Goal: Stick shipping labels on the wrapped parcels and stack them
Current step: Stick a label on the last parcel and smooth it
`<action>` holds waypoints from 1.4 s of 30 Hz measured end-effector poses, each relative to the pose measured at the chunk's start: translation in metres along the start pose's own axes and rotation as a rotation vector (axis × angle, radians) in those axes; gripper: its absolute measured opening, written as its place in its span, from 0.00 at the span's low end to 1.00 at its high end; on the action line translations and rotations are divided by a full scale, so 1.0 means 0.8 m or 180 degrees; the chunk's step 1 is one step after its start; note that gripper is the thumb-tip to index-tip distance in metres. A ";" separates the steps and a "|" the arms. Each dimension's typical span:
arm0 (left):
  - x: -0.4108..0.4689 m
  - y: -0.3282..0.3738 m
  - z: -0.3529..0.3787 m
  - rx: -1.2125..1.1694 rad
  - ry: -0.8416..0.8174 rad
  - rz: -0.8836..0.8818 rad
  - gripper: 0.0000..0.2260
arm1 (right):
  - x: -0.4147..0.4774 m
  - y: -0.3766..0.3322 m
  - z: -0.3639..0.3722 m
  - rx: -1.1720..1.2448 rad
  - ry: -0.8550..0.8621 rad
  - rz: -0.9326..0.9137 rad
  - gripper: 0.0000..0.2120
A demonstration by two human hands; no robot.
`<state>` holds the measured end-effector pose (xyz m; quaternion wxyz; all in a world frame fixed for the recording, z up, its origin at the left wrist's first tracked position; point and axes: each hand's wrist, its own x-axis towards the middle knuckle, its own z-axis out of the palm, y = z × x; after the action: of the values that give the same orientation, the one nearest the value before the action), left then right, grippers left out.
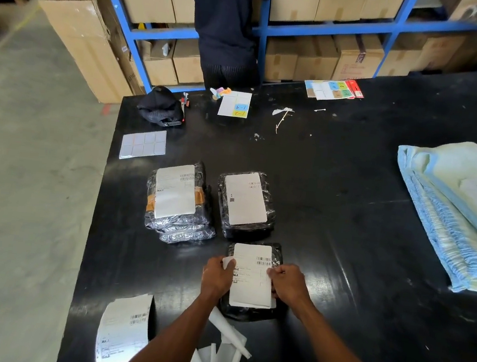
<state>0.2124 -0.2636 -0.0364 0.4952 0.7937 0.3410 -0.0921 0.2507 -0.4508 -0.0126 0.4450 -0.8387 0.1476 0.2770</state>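
A black wrapped parcel point(245, 311) lies on the black table point(346, 224) in front of me. A white shipping label point(251, 275) with a barcode lies over its top. My left hand point(216, 276) pinches the label's left edge, where a corner of paper curls up. My right hand point(288, 281) grips its right edge. Further back stand a stack of labelled parcels point(179, 203) on the left and a labelled parcel point(245, 204) on the right. A curled strip of unused labels point(122, 335) hangs at the near left edge.
Peeled backing strips point(225, 347) litter the near edge. A label sheet point(143, 144), a black cap point(161, 105) and coloured sticker sheets point(235, 104) lie further back. Blue-green folded cloths point(452, 213) fill the right. A person in dark clothes point(226, 26) stands at blue shelving with cartons.
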 end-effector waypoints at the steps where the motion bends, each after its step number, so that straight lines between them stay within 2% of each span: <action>1: -0.001 0.001 0.000 0.0004 0.0005 0.0000 0.13 | -0.001 0.000 0.000 -0.0019 0.0021 0.0003 0.11; 13: 0.003 -0.002 0.000 0.0133 -0.0019 -0.0162 0.17 | 0.002 -0.006 0.001 -0.0382 0.0145 -0.0144 0.14; 18: -0.001 0.006 -0.003 0.0125 -0.0040 -0.0169 0.14 | -0.008 -0.023 -0.001 -0.1104 0.0310 -0.0465 0.17; 23: 0.000 0.009 -0.009 0.0171 -0.0143 -0.0239 0.15 | -0.007 -0.035 -0.004 -0.1808 0.0233 -0.0490 0.17; 26: 0.001 0.011 -0.011 0.0123 -0.0208 -0.0230 0.12 | -0.012 -0.038 -0.007 -0.2385 0.0638 -0.0851 0.17; 28: 0.001 0.014 -0.012 0.0056 -0.0221 -0.0235 0.11 | -0.013 -0.040 -0.002 -0.2450 0.0878 -0.1423 0.14; 30: 0.004 0.013 -0.012 0.0027 -0.0262 -0.0268 0.09 | -0.013 -0.042 0.006 -0.2552 0.0585 -0.1821 0.20; 33: 0.013 0.006 -0.014 -0.0061 -0.0370 -0.0338 0.08 | -0.010 -0.038 0.021 -0.2994 -0.0229 -0.1837 0.34; 35: 0.017 0.003 -0.016 -0.0061 -0.0432 -0.0359 0.09 | -0.006 -0.025 0.029 -0.3186 -0.0547 -0.1695 0.31; 39: -0.003 0.012 -0.033 -0.0108 -0.0456 -0.0430 0.11 | -0.001 -0.016 0.032 -0.3273 -0.0679 -0.1604 0.30; 42: -0.013 0.005 -0.039 -0.0263 -0.0678 -0.0562 0.10 | 0.005 -0.022 0.031 -0.3202 -0.0859 -0.1474 0.31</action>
<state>0.2011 -0.2430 -0.0128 0.5508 0.7253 0.3585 -0.2049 0.2544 -0.4207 -0.0140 0.0549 -0.9150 -0.2483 0.3131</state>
